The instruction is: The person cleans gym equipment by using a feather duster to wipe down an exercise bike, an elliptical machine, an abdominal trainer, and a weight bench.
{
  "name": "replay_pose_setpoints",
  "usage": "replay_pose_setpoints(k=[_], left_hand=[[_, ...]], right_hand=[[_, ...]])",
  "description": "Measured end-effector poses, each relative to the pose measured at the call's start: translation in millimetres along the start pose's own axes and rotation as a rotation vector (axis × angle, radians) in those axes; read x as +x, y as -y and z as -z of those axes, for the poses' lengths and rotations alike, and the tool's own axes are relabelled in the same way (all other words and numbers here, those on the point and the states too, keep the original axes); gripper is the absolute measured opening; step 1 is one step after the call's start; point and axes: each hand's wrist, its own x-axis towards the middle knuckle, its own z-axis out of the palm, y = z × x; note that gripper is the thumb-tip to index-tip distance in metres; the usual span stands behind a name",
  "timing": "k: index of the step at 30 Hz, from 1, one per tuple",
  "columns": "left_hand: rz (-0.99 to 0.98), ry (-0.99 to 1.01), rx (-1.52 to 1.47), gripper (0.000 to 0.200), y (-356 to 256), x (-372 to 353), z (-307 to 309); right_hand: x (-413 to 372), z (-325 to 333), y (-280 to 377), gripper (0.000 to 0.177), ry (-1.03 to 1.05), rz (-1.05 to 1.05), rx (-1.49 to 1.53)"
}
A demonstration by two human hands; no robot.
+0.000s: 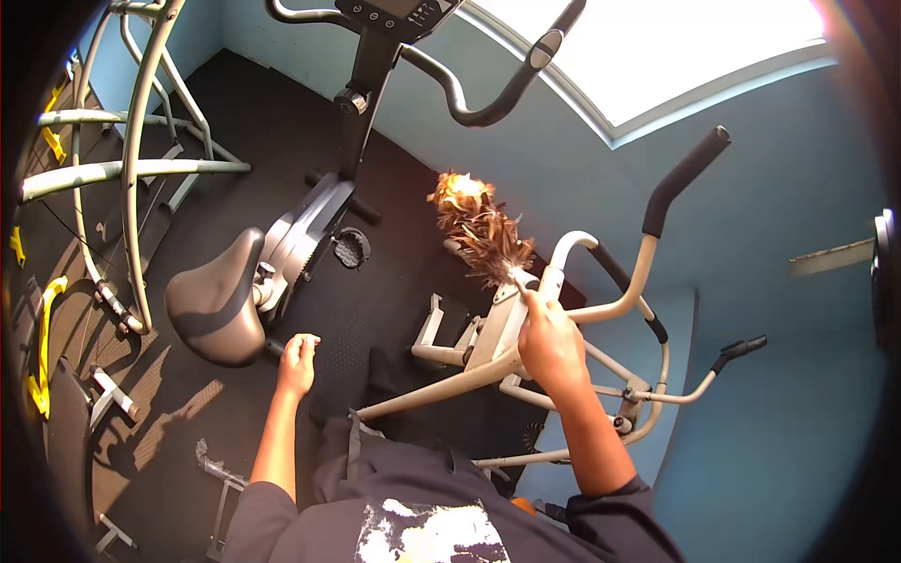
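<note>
My right hand (552,342) is closed round the handle end of a brown feather duster (483,235). The duster's feathers point up and away from me, over the cream frame (496,328) of an exercise machine, and sunlight brightens their tip. Most of the handle is hidden in my fist. My left hand (297,364) hangs in front of my body with its fingers curled in and nothing showing in them. Nearest to it is the brown saddle (216,300) of an exercise bike, just up and to the left.
The bike's console (394,11) and curved handlebar (483,113) rise ahead. Padded handles (685,183) of the cream machine stick out at right, before a blue wall (779,403). A tubular frame (136,169) stands at left, near yellow parts (45,347). Dark matting (272,113) covers the floor.
</note>
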Motion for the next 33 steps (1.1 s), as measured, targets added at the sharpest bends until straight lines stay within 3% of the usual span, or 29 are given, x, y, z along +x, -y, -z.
replay_pose_setpoints(k=[4, 8, 12, 18, 20, 22, 25, 29, 31, 33], left_hand=[[-0.034, 0.067, 0.017, 0.032, 22, -31, -3], [0.015, 0.159, 0.013, 0.031, 44, -79, 0], [0.124, 0.195, 0.107, 0.033, 53, -128, 12], [0.220, 0.166, 0.181, 0.033, 79, -180, 43], [0.223, 0.160, 0.212, 0.033, 90, -197, 52], [0.195, 0.168, 0.241, 0.033, 100, -208, 57], [0.222, 0.176, 0.270, 0.035, 111, -220, 56], [0.150, 0.198, 0.344, 0.035, 105, -227, 38], [0.117, 0.219, 0.333, 0.034, 93, -231, 23], [0.073, 0.297, 0.337, 0.033, 81, -239, 6]], right_hand=[[-105, -3, 13, 0.052, 0.145, -0.132, -0.032], [-188, -57, 45, 0.057, 0.414, -0.144, 0.038], [-223, -158, 49, 0.058, 0.355, -0.198, 0.142], [-288, -328, 72, 0.052, 0.772, -0.149, 0.169], [-313, -348, 79, 0.051, 0.734, -0.185, 0.224], [-319, -353, 76, 0.051, 0.666, -0.240, 0.283], [-324, -349, 50, 0.051, 0.941, -0.216, 0.309], [-348, -314, 8, 0.051, 0.879, -0.299, 0.412], [-366, -305, -22, 0.043, 0.824, -0.371, 0.444], [-381, -277, -49, 0.041, 0.810, -0.551, 0.499]])
